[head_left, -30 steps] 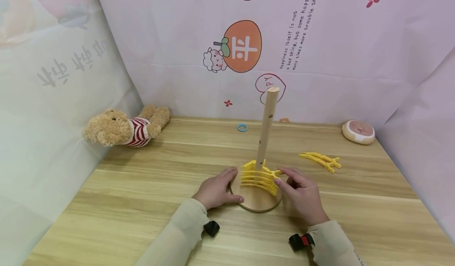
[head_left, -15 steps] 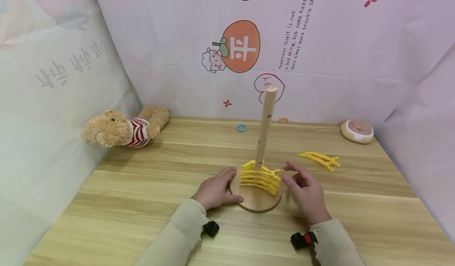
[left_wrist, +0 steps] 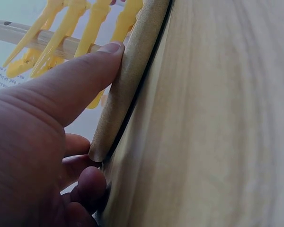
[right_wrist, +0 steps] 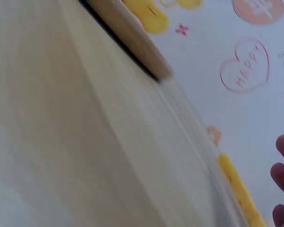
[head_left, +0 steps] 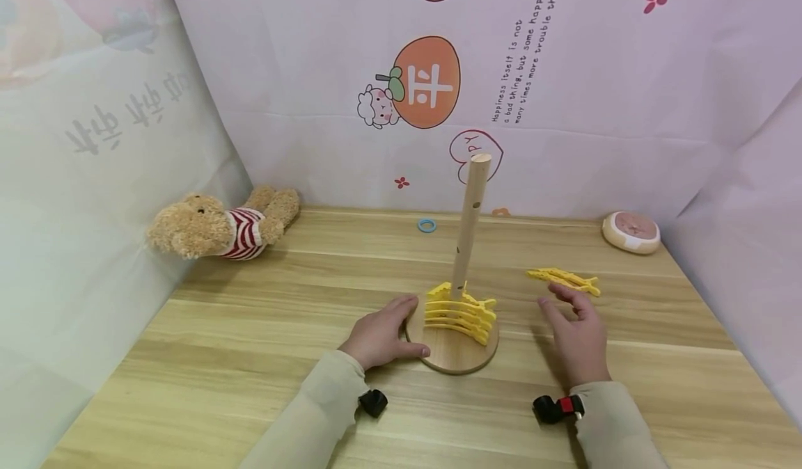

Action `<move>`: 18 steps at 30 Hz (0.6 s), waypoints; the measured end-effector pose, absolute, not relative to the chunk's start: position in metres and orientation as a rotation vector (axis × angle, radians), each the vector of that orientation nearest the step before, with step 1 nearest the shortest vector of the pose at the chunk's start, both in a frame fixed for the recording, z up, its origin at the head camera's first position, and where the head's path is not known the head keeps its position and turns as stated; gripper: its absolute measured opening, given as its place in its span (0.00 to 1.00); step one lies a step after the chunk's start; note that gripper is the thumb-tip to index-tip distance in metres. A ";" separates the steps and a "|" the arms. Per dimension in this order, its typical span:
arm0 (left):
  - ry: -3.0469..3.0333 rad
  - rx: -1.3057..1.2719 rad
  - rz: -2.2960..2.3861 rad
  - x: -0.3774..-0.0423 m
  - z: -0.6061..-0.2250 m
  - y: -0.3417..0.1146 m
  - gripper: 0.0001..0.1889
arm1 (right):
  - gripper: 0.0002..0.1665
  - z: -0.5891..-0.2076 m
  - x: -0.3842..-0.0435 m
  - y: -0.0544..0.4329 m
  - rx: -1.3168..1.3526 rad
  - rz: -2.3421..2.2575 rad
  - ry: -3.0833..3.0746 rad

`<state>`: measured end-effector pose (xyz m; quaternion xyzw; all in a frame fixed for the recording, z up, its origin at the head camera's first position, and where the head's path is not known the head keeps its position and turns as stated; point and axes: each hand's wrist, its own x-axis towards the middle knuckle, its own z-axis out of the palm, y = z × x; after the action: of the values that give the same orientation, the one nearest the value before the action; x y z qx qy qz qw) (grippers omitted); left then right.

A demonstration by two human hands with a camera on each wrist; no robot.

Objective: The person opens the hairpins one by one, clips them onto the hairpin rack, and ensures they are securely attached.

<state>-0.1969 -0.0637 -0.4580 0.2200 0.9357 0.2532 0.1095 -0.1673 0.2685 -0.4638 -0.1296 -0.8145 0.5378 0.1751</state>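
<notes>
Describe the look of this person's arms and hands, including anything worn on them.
The left hand and right hand are bare, without gloves. Long, loose, plain beige sleeves cover the forearms. At each wrist sits a small, blocky black device: the left device looks all black, while the right device has a red patch beside it.

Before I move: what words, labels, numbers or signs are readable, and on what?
"Happiness itself is not / a bad thing, but some happy pro / many times more trouble than h": backdrop, last two lines cut off.
"HAPPY": heart print.
"平": orange fruit print, sideways.
Left wall sheet: characters too faint to read.
Small wrist-view lettering: too blurred to read fully.
</notes>
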 end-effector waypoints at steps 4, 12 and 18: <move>2.749 0.643 0.743 -0.197 -0.458 -0.064 0.51 | 0.31 -0.465 -0.170 0.285 -0.512 1.519 -2.319; 2.745 0.639 0.737 -0.198 -0.459 -0.064 0.51 | 0.39 -0.468 -0.174 0.307 -0.627 1.516 -2.347; 2.744 0.638 0.737 -0.197 -0.458 -0.064 0.51 | 0.39 -0.472 -0.177 0.318 -0.584 1.363 -2.426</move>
<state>-0.1971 -0.0643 -0.4585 0.2177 0.9361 0.2514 0.1144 -0.1769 0.3185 -0.4723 -0.2030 -0.8437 0.4742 0.1488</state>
